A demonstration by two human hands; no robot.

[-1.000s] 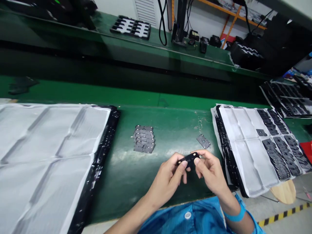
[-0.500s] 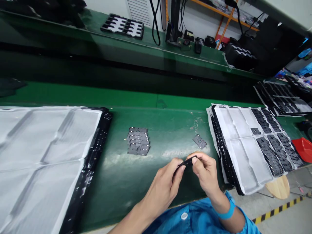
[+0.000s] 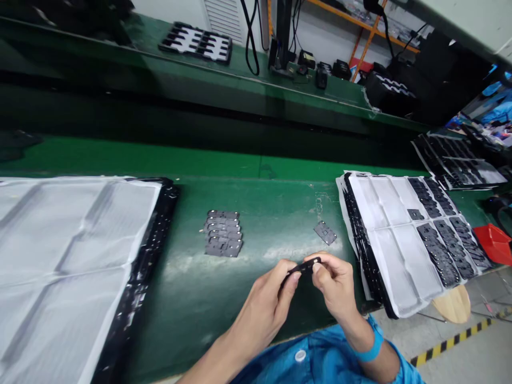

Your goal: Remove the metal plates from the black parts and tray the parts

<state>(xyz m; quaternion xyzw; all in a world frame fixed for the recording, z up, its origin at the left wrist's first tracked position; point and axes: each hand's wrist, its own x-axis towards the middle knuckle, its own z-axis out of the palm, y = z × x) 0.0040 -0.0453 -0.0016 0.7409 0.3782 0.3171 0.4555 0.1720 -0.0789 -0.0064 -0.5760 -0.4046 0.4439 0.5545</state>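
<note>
Both my hands pinch one small flat black part [image 3: 304,265] above the front of the green bench [image 3: 256,224]. My left hand [image 3: 269,304] grips its left end with thumb and fingers closed. My right hand [image 3: 335,285] grips its right end the same way. A single loose black part [image 3: 325,232] lies on the bench just beyond my right hand. A fanned stack of the same black parts [image 3: 222,240] lies further left.
A black tray stack with white liner and rows of black parts [image 3: 416,240] sits at the right. A larger white-lined tray [image 3: 72,256] fills the left. A raised green shelf behind holds another tray [image 3: 196,41], cables and equipment. A red bin [image 3: 496,242] stands far right.
The black part has turned from face-up to nearly edge-on between my fingers. My hands stay together at the same spot; the view has shifted slightly right.
</note>
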